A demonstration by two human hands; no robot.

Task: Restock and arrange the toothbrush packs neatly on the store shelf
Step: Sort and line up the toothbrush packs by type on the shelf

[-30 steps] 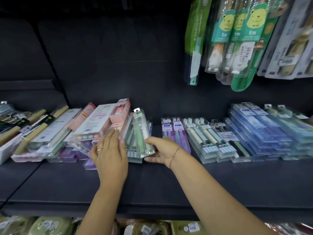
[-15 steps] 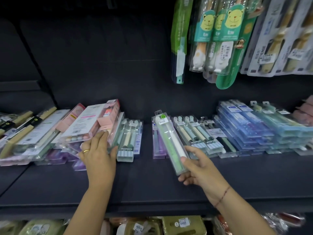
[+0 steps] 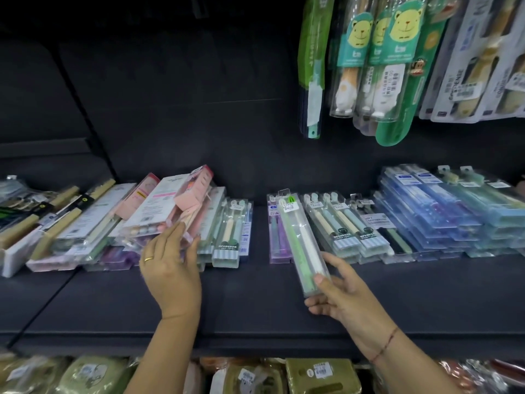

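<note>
Where the dark shelf (image 3: 255,308) runs across the view, toothbrush packs lie flat on it in rows, near ends toward the front edge. Upper right: hanging packs (image 3: 397,66) with bear cards, above the shelf. Far right on the shelf: a blue stack (image 3: 431,214), several layers deep. Just left of it lie striped-base packs (image 3: 349,226), then purple packs (image 3: 274,237). Left side: a loose pile (image 3: 85,223), topped by a pink pack (image 3: 170,200) tilted up at its far end. The green-and-white pack (image 3: 298,237), clear-cased, slants over the purple packs with its hang tab at the far end and its near end above bare shelf; contact with the row below cannot be told. The right hand (image 3: 341,300) grips that near end, thumb on top and fingers curled beneath, so the pack extends away from the hand toward the back wall. The left hand (image 3: 170,271), fingers straight and together, presses its fingertips against the near end of the pink pack and clasps nothing. Bare shelf separates the two hands. A gold ring (image 3: 148,259) sits on a left finger, a thin red bracelet (image 3: 386,344) on the right wrist.
</note>
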